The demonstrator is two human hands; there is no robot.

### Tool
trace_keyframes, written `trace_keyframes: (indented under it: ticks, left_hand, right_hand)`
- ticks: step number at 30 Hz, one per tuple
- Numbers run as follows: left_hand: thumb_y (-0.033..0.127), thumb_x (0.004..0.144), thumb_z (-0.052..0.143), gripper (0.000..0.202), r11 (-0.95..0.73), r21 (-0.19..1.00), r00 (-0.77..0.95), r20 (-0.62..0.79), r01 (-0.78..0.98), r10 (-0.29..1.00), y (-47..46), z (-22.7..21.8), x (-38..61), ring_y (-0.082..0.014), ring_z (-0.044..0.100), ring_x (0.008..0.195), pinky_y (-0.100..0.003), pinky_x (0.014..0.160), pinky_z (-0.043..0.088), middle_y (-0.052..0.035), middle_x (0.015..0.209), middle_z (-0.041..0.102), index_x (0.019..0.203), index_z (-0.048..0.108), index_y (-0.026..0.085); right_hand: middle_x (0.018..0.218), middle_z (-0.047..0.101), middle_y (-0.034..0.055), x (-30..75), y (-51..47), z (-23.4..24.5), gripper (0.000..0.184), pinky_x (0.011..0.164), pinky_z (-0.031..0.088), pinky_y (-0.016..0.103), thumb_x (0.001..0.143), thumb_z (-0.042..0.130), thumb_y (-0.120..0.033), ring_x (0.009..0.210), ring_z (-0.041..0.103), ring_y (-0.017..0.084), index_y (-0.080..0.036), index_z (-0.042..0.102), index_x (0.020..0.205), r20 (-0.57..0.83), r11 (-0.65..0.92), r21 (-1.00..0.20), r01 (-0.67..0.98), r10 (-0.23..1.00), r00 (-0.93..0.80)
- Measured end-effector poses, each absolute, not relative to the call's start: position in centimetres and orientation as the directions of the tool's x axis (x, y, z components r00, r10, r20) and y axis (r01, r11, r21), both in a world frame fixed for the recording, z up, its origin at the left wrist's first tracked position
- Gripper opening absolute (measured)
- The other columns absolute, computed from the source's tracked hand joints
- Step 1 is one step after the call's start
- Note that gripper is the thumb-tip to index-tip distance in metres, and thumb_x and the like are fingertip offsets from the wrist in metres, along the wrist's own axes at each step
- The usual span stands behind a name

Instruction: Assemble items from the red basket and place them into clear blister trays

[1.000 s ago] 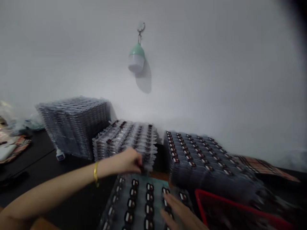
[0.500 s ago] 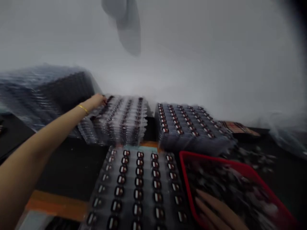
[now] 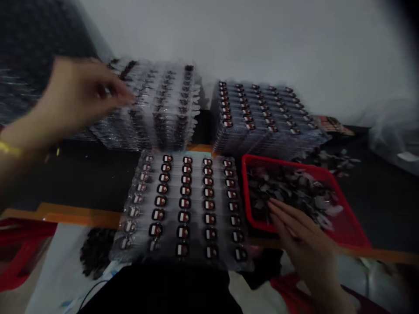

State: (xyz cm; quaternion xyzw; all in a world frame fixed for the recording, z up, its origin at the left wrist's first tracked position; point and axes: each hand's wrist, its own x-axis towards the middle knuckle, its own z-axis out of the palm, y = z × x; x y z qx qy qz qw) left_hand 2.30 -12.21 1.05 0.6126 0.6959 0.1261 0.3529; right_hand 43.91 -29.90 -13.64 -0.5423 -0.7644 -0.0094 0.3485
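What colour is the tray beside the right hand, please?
The tray is red, in the head view.

Bare left hand (image 3: 81, 93) high and blurred, bare right hand (image 3: 303, 242) low, both open and well apart.

The left hand stretches in from the left edge, palm down, its fingers extended and loosely together, with a thin gold bangle (image 3: 7, 148) on the wrist. The right hand lies palm down, its long slender fingers (image 3: 284, 213) straight, slightly spread and pointing up and left.
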Motion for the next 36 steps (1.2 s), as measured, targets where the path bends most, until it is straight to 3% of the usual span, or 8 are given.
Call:
trace_keyframes:
  ticks: [2,4,6,12,18,24,30,36]
  left_hand:
    - [0.034,0.085,0.062,0.025,-0.167,0.625,0.335,-0.161,0.762,0.928,-18.7,-2.0,3.5,-0.0073,0.064,0.076,-0.016,0.073,0.048,0.0006,0.086,0.073,0.083,0.074,0.012]
    - [0.027,0.088,0.06,0.018,-0.545,0.526,0.645,-0.009,0.653,0.764,-24.5,-5.9,4.6,-0.0119,0.066,0.08,-0.02,0.074,0.049,-0.0017,0.086,0.073,0.091,0.076,0.018]
    - [0.026,0.094,0.051,0.024,-0.651,0.41,0.718,-0.012,0.638,0.696,-28.5,-9.5,5.2,-0.0164,0.067,0.08,-0.025,0.074,0.053,-0.0066,0.089,0.072,0.1,0.074,0.019]
    - [0.023,0.095,0.045,0.029,-0.578,0.175,0.598,-0.095,0.797,0.795,-31.3,-14.9,4.7,-0.0227,0.069,0.086,-0.033,0.078,0.057,-0.0102,0.097,0.071,0.105,0.072,0.019]
    - [0.021,0.092,0.041,0.033,-0.521,0.14,0.539,-0.188,0.842,0.821,-30.6,-16.1,4.4,-0.0244,0.068,0.087,-0.037,0.08,0.054,-0.0092,0.101,0.069,0.1,0.073,0.022]
    - [0.024,0.086,0.047,0.028,-0.533,0.36,0.613,-0.159,0.766,0.774,-28.6,-15.7,3.7,-0.02,0.069,0.088,-0.027,0.081,0.052,-0.0037,0.093,0.074,0.088,0.074,0.028]
    - [0.029,0.083,0.048,0.025,-0.454,0.543,0.558,-0.032,0.706,0.829,-28.3,-15.2,4.1,-0.0177,0.067,0.068,-0.023,0.066,0.051,0.0025,0.07,0.071,0.07,0.068,0.031]
    - [0.038,0.08,0.052,0.017,-0.238,0.606,0.419,-0.174,0.759,0.891,-27.6,-13.9,3.7,-0.0161,0.062,0.052,-0.024,0.054,0.046,0.0131,0.059,0.067,0.069,0.065,0.037]
  right_hand:
    - [0.107,0.073,0.0055,44.4,-29.2,-14.0,0.02,0.09,0.055,0.032,0.091,0.06,-0.018,0.094,0.07,0.019,-0.023,0.071,0.108,0.558,0.357,-0.363,0.86,0.823,-0.106]
    - [0.1,0.074,0.0057,45.0,-28.5,-14.5,0.017,0.085,0.057,0.032,0.091,0.06,-0.023,0.089,0.071,0.02,-0.021,0.073,0.103,0.563,0.315,-0.359,0.878,0.824,-0.065]
    - [0.098,0.075,0.0062,45.7,-28.0,-15.1,0.017,0.083,0.057,0.033,0.091,0.06,-0.026,0.087,0.071,0.021,-0.02,0.073,0.1,0.558,0.288,-0.364,0.886,0.829,-0.04]
    - [0.095,0.075,0.0077,48.1,-27.7,-15.7,0.021,0.079,0.057,0.035,0.092,0.056,-0.029,0.086,0.071,0.022,-0.019,0.074,0.096,0.532,0.234,-0.386,0.892,0.847,0.008]
    - [0.091,0.074,0.0095,50.7,-28.0,-15.8,0.024,0.076,0.056,0.038,0.089,0.053,-0.026,0.083,0.07,0.024,-0.019,0.075,0.091,0.435,0.131,-0.425,0.895,0.897,0.075]
    - [0.091,0.072,0.0086,51.0,-28.2,-15.8,0.02,0.08,0.053,0.037,0.087,0.055,-0.016,0.086,0.067,0.023,-0.019,0.075,0.09,0.311,0.086,-0.424,0.902,0.949,0.056]
    - [0.102,0.067,0.0099,49.3,-27.1,-15.2,0.027,0.09,0.049,0.039,0.084,0.061,-0.009,0.099,0.058,0.025,-0.02,0.074,0.105,0.169,0.224,-0.304,0.926,0.969,-0.179]
    - [0.092,0.071,0.0105,49.6,-24.7,-15.2,0.013,0.095,0.045,0.043,0.082,0.061,-0.019,0.096,0.061,0.026,-0.018,0.074,0.081,0.184,0.064,-0.678,0.732,0.979,0.085]
